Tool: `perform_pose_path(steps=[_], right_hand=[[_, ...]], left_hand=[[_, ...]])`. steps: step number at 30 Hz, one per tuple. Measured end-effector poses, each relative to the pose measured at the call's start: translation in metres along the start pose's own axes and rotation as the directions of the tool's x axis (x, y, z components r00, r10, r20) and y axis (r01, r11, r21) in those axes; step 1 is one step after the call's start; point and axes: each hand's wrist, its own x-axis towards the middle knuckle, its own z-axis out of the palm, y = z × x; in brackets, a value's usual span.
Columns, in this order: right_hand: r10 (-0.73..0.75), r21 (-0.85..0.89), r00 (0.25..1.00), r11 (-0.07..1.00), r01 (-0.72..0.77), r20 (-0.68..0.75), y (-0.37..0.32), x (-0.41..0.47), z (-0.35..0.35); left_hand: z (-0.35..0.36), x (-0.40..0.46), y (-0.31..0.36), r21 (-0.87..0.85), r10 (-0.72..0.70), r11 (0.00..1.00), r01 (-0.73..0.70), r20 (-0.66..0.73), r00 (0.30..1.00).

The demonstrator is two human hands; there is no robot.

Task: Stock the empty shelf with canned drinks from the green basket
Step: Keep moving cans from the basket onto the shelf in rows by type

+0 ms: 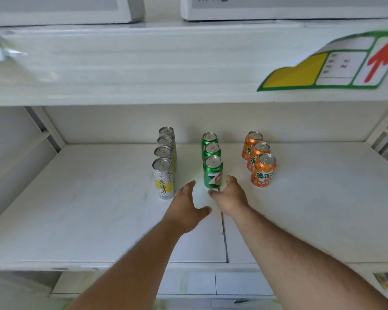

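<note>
Three rows of cans stand on the white shelf (99,220). Several tall white-and-yellow cans (164,179) form the left row. Three green cans line the middle, the front green can (212,172) nearest me. Three orange cans (263,171) make the right row. My left hand (186,211) hovers open just left of and in front of the front green can, fingers straight. My right hand (230,195) sits at that can's right base, thumb and fingers spread near it; whether they touch it I cannot tell. The green basket is out of view.
An upper shelf board (143,63) overhangs the cans, with a green-and-yellow label bearing a red arrow (336,66) at the right. White boxes (278,7) stand above. A seam (224,238) splits the shelf surface. Shelf uprights flank both sides.
</note>
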Motion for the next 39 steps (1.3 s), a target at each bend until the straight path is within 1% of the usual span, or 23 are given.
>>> perform_pose_path(steps=[5, 11, 17, 22, 25, 27, 29, 33, 35, 37, 39], right_hand=[[0.013, -0.12, 0.999, 0.993, -0.007, 0.05, -0.007, -0.064, -0.007], [-0.012, -0.125, 0.994, 0.992, 0.026, 0.106, -0.011, -0.133, -0.003], [-0.127, -0.177, 0.973, 0.971, 0.161, 0.191, -0.028, -0.192, 0.005], [-0.203, -0.119, 0.941, 0.963, 0.243, 0.272, -0.028, -0.243, 0.022], [-0.224, -0.087, 0.916, 0.96, 0.266, 0.334, -0.007, -0.28, 0.034], [-0.204, -0.068, 0.901, 0.966, 0.248, 0.382, 0.017, -0.304, 0.043], [-0.16, -0.092, 0.885, 0.971, 0.222, 0.438, 0.041, -0.324, 0.054], [-0.067, -0.152, 0.856, 0.974, 0.167, 0.513, 0.074, -0.354, 0.081], [-0.046, -0.186, 0.847, 0.968, 0.169, 0.53, 0.079, -0.366, 0.098], [-0.04, -0.203, 0.837, 0.963, 0.179, 0.546, 0.078, -0.375, 0.117], [-0.021, -0.217, 0.827, 0.961, 0.172, 0.562, 0.075, -0.381, 0.139]], left_hand=[[-0.019, -0.053, -0.014, -0.032, 0.031, 0.999, -0.031, 0.021, 0.999], [-0.035, -0.112, -0.034, -0.061, 0.031, 0.998, -0.028, 0.046, 0.998], [-0.059, -0.164, -0.05, -0.1, 0.003, 0.995, -0.006, -0.03, 1.0], [-0.074, -0.218, -0.067, -0.111, -0.058, 0.993, 0.047, -0.101, 0.993], [-0.072, -0.261, -0.076, -0.109, -0.128, 0.987, 0.117, -0.093, 0.987], [-0.066, -0.294, -0.087, -0.06, -0.178, 0.983, 0.174, -0.073, 0.981], [-0.063, -0.327, -0.106, -0.011, -0.243, 0.97, 0.242, -0.058, 0.968], [-0.07, -0.394, -0.156, 0.009, -0.404, 0.914, 0.405, -0.057, 0.913], [-0.078, -0.42, -0.183, -0.018, -0.482, 0.876, 0.482, -0.07, 0.874], [-0.086, -0.436, -0.208, -0.048, -0.534, 0.846, 0.532, -0.105, 0.839], [-0.092, -0.446, -0.227, -0.061, -0.555, 0.832, 0.552, -0.106, 0.825]])
